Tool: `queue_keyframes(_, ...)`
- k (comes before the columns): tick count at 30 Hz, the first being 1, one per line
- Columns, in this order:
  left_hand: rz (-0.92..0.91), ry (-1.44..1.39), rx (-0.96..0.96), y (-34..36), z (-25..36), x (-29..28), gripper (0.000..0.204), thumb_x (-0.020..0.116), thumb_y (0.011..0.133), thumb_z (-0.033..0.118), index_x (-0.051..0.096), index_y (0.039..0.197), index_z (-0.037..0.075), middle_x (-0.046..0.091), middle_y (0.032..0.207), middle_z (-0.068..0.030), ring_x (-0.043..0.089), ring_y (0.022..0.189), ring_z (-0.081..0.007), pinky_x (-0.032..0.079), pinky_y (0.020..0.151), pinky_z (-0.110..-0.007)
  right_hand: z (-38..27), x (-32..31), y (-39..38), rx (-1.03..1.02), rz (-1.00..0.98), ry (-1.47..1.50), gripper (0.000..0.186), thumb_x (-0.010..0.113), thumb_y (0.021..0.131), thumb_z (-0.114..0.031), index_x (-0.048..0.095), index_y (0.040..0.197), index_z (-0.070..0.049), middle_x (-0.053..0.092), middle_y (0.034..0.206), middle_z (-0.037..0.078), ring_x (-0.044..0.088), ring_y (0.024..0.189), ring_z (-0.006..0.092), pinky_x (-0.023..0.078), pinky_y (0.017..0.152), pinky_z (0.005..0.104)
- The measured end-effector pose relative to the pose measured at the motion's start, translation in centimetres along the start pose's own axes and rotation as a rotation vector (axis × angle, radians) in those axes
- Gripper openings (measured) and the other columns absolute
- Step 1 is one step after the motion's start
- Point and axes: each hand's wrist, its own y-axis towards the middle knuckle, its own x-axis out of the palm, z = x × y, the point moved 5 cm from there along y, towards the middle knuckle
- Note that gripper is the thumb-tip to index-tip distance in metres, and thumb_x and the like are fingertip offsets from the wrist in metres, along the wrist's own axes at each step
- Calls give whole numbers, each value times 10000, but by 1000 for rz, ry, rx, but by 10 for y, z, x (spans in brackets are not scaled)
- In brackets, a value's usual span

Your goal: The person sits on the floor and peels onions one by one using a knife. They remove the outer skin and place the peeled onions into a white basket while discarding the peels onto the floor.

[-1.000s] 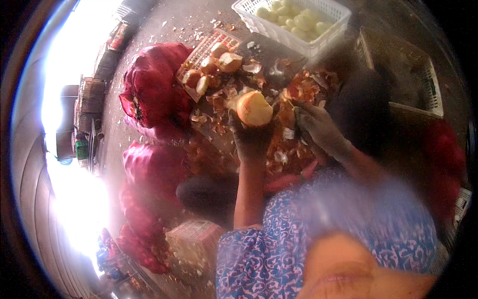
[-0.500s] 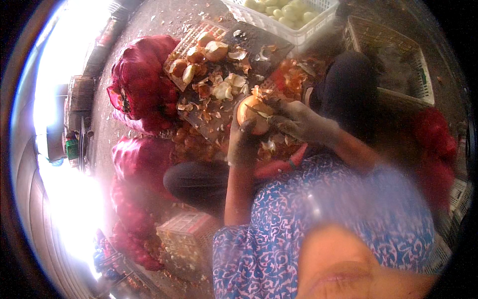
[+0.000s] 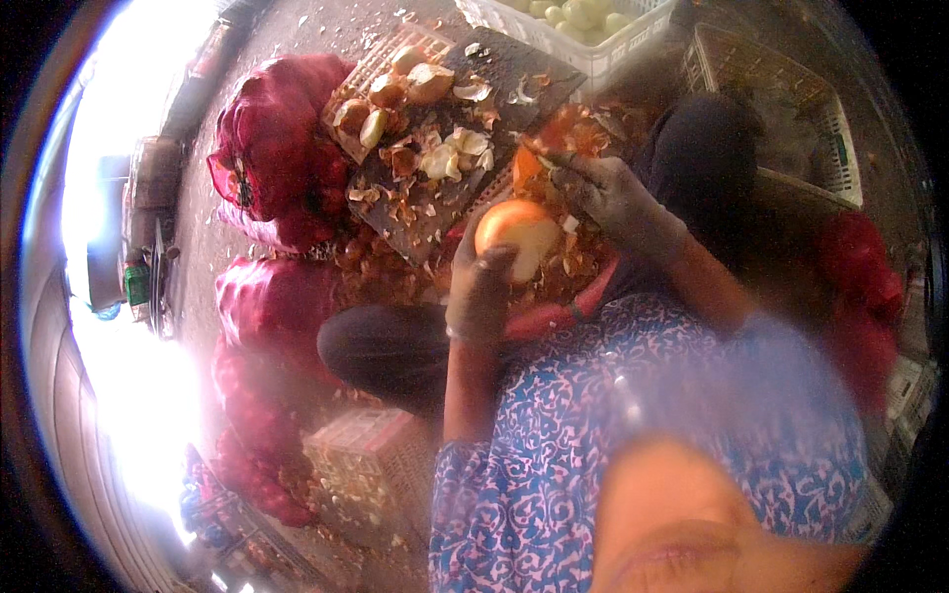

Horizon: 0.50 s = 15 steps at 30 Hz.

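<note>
My left hand (image 3: 476,287), gloved, is wrapped round a large onion (image 3: 514,233) with its thumb on the near side. Orange-brown skin covers part of the onion, and a pale bare patch shows on its right. Just up and to the right, clear of the onion, my gloved right hand (image 3: 625,206) is closed. A strip of orange onion skin (image 3: 529,170) hangs at its fingertips, along with what looks like a small knife, mostly hidden by the fingers. Beyond the left hand, a dark board (image 3: 400,219) carries loose skins.
Several brown onions (image 3: 430,83) sit on an upturned crate (image 3: 346,104) by the board. At the back, a white crate (image 3: 593,61) holds pale peeled onions. Red mesh sacks (image 3: 282,124) stand at left; another crate (image 3: 771,69) is at right. My knees flank loose skins.
My right hand has moved away from the onion, up and to the right, with a strip of skin. More pale flesh shows on the onion, which stays in my left hand.
</note>
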Motion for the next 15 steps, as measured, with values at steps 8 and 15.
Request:
queue_keyframes(8, -30, -315, -24, 14, -26, -16, 683, 694, 862, 326, 465, 1394, -38, 592, 1298, -191, 618, 1158, -301, 526, 985, -416, -12, 25, -6, -196, -203, 55, 511, 535, 1036, -175, 405, 1516, -57, 710, 1093, 140, 677, 904, 215, 531, 792, 350)
queue_keyframes(15, 80, 10, -52, 10, -10, -18, 674, 744, 817, 304, 499, 1347, -33, 635, 1205, -155, 671, 1003, -249, 580, 846, -358, -17, 30, -13, -134, -275, -39, 497, 598, 995, -172, 484, 1473, -100, 697, 1028, 240, 728, 913, 309, 543, 772, 377)
